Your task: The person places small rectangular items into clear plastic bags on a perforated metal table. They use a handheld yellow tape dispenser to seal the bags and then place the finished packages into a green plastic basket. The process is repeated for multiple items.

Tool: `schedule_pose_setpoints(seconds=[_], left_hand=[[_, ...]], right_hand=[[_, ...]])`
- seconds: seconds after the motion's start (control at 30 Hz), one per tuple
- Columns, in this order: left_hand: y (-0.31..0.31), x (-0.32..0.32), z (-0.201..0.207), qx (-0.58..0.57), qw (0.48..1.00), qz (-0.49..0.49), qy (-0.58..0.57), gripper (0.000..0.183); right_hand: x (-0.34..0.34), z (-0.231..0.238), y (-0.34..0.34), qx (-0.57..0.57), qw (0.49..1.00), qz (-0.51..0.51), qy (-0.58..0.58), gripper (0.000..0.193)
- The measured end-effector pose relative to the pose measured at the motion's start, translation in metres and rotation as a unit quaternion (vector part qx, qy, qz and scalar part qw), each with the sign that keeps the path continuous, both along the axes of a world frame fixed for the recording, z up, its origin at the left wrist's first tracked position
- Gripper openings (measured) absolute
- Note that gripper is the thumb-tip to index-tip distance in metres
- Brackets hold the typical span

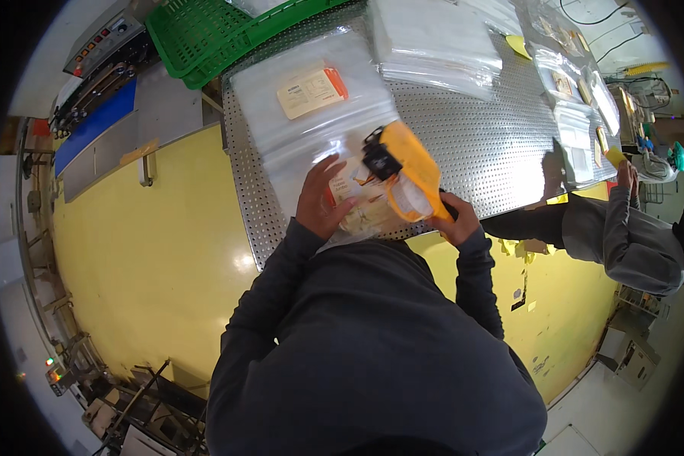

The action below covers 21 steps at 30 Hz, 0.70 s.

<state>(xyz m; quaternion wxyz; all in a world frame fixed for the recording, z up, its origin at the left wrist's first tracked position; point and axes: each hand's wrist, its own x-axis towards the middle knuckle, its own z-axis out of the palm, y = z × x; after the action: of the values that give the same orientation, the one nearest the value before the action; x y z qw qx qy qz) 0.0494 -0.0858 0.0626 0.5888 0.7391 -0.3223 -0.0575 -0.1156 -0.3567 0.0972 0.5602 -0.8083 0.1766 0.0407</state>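
Note:
My right hand (462, 222) is closed around the dark handle of an orange label gun (418, 156), or a tool much like one, with a black head and a pale roll inside its frame. The tool is tilted, its head pointing away and to the left, above a clear plastic bag (368, 216) with a printed card in it. My left hand (325, 199) rests at the bag's left side, thumb and fingers apart. Beyond lies a stack of clear bags (262, 83), topped by a cream and orange card (311, 93).
The perforated metal table (471, 129) carries another bag stack (433, 45) and packed pouches (574, 129) farther right. A green crate (205, 45) stands at the far left, near a machine with a blue belt (99, 121). A co-worker (623, 228) stands at the right.

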Motion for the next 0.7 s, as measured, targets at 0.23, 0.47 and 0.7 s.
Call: schedule_pose_setpoints(seconds=[0.23,0.47,0.7], left_hand=[[0.026,0.01,0.056,-0.01,0.974,-0.159,0.164,0.069],[0.038,-0.017,0.039,-0.044,0.979,-0.077,0.185,0.06],[0.013,-0.03,0.072,-0.004,0.999,0.049,0.009,0.048]], right_hand=[[0.017,0.041,0.029,0.11,0.968,0.207,0.088,0.046],[0.019,0.036,0.021,0.227,0.927,0.262,0.144,0.051],[0.025,0.047,0.041,-0.064,0.947,0.297,0.105,0.048]])
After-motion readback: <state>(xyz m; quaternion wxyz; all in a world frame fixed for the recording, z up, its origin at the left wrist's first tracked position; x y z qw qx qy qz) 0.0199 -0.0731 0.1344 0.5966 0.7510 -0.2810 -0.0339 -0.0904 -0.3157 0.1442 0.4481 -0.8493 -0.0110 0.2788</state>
